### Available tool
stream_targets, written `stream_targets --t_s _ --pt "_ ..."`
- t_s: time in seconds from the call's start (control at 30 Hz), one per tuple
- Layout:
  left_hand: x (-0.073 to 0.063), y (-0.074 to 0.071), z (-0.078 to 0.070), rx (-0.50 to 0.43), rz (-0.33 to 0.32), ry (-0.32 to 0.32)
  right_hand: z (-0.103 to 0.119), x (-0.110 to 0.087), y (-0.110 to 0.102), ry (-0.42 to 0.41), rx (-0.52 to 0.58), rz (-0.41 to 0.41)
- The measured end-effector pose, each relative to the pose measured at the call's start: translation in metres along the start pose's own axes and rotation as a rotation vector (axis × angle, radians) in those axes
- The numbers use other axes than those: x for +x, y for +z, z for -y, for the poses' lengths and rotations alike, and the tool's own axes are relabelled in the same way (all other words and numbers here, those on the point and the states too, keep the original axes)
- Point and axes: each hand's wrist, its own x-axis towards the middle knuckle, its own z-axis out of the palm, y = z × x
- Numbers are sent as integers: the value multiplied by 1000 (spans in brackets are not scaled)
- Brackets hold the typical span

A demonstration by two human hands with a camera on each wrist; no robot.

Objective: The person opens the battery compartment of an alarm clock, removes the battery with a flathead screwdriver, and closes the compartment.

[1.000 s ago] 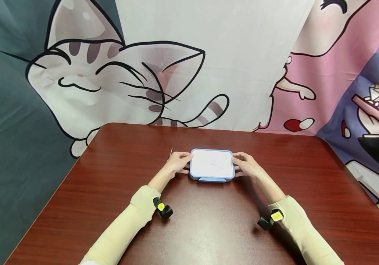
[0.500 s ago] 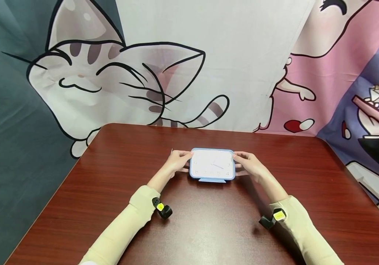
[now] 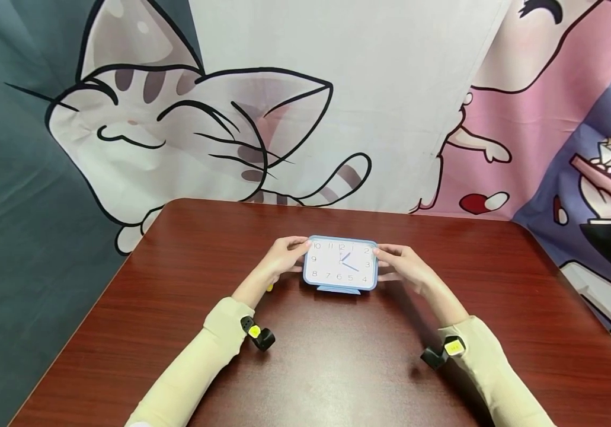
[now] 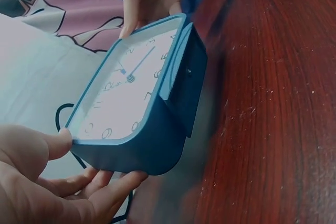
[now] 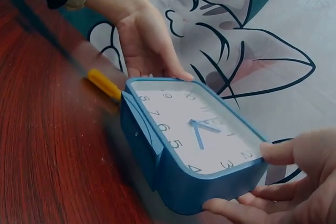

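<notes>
A light blue rectangular desk clock (image 3: 332, 261) is held between both hands, its white dial turned up toward the head camera. At its left end my left hand (image 3: 284, 256) grips the case, thumb on the front rim and fingers beneath, as the left wrist view shows. My right hand (image 3: 403, 265) holds the opposite end the same way; in the right wrist view its thumb (image 5: 278, 153) presses the rim near the 2. The clock's foot (image 3: 339, 289) juts out along its lower edge. Its back is hidden.
A slim yellow object (image 5: 105, 83) lies on the reddish-brown wooden table (image 3: 177, 255) near the left hand, mostly hidden behind that wrist in the head view. Behind the table's far edge hangs a cloth (image 3: 390, 89) printed with a cartoon cat.
The clock has tipped further upright, its top edge rising, so the numerals and clock hands now show clearly. Both hands keep their grip; the left has shifted slightly left, uncovering some yellow below the wrist.
</notes>
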Motion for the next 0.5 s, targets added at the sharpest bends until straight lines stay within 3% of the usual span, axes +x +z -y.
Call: stream_targets --t_s 0.5 --pt "-3 -11 -1 13 118 98 -4 -2 -4 -135 81 8"
